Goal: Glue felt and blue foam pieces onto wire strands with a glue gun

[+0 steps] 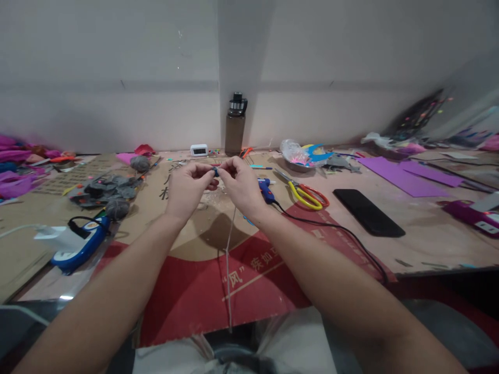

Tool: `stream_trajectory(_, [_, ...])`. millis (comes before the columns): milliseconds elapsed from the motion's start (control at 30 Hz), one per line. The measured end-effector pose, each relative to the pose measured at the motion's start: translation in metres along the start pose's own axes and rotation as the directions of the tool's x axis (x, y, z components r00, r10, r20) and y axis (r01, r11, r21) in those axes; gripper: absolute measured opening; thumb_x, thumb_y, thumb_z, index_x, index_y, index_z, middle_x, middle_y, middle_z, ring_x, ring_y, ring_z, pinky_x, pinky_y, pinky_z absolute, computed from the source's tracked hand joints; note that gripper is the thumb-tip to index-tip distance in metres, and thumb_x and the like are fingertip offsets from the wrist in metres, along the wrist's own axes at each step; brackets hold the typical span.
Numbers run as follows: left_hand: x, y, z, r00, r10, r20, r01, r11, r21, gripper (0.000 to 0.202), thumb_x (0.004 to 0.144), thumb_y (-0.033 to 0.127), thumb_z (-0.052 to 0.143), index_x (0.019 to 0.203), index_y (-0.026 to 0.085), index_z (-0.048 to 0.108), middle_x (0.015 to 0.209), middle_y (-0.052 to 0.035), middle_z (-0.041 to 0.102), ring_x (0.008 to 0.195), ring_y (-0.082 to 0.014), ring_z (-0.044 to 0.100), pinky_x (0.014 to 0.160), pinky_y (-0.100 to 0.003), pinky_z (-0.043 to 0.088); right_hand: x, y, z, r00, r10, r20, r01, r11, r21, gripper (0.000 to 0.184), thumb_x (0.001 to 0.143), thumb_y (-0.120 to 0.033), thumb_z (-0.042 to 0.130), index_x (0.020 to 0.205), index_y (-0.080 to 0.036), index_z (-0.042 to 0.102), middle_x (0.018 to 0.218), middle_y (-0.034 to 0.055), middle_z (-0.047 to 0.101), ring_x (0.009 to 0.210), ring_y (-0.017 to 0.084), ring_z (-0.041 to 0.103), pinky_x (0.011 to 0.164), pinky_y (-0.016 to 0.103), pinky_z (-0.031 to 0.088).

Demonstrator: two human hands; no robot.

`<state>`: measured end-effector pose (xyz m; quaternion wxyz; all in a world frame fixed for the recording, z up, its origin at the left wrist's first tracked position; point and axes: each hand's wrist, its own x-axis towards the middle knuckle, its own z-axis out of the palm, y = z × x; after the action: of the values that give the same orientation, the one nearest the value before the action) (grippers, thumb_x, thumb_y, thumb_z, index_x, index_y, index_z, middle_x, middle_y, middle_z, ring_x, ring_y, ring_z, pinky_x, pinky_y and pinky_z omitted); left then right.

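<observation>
Over the cardboard sheet [187,317], my left hand [189,187] and my right hand [242,188] meet fingertip to fingertip. Between them they pinch a small dark blue piece [215,172], mostly covered by the fingers, so its kind cannot be made out. Just right of my right hand lies a blue glue gun [266,191], its black cord running off to the lower right. Beyond it rest scissors [306,195] with yellow and red handles. A thin pale string [228,270] runs down over the cardboard below my hands.
A dark bottle [235,127] and a small white digital clock [199,150] stand by the wall. Left are a blue-and-white power strip [88,244] and grey scraps [105,189]. Right are a metal bowl [300,167], a black phone [368,212] and purple sheets [401,176].
</observation>
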<state>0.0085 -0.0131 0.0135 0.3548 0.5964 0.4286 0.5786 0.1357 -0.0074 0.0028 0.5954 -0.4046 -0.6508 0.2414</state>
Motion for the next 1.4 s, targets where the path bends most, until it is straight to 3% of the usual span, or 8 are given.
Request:
stream_trajectory(400, [-0.006,0.008,0.002,0.999,-0.023,0.031,0.024,1.0,-0.006,0.014,0.075,0.025,0.067,0.081,0.013,0.071,0.066,-0.0038,0.068,0.058,-0.0122,0.063,0.061,-0.028,0.056,0.0,0.002,-0.006,0.997,-0.074,-0.014,0.07,0.982,-0.175,0.012,0.085,-0.027,0.052,0.075,-0.02,0.052,0.073,-0.0015,0.053,0.068,0.011,0.046,0.064,0.027,0.037])
stream_trajectory(733, [-0.008,0.01,0.002,1.0,0.025,0.012,-0.026,0.998,0.061,0.014,0.076,0.025,0.065,0.081,0.014,0.072,0.068,-0.0035,0.069,0.056,-0.0119,0.063,0.059,-0.027,0.057,-0.002,-0.006,-0.009,0.959,-0.28,0.044,0.276,0.886,-0.373,0.014,0.088,-0.021,0.049,0.075,-0.022,0.045,0.083,0.0031,0.054,0.085,0.017,0.05,0.08,0.033,0.041])
stream_trajectory(1400, [-0.008,0.01,0.002,0.998,0.05,0.032,-0.053,0.995,0.085,0.013,0.075,0.025,0.066,0.081,0.016,0.072,0.071,-0.0035,0.07,0.058,-0.0124,0.064,0.059,-0.026,0.056,0.001,-0.007,-0.012,0.961,-0.265,0.073,0.27,0.864,-0.424,0.018,0.089,-0.022,0.045,0.072,-0.022,0.042,0.079,0.0031,0.052,0.08,0.017,0.048,0.076,0.033,0.04])
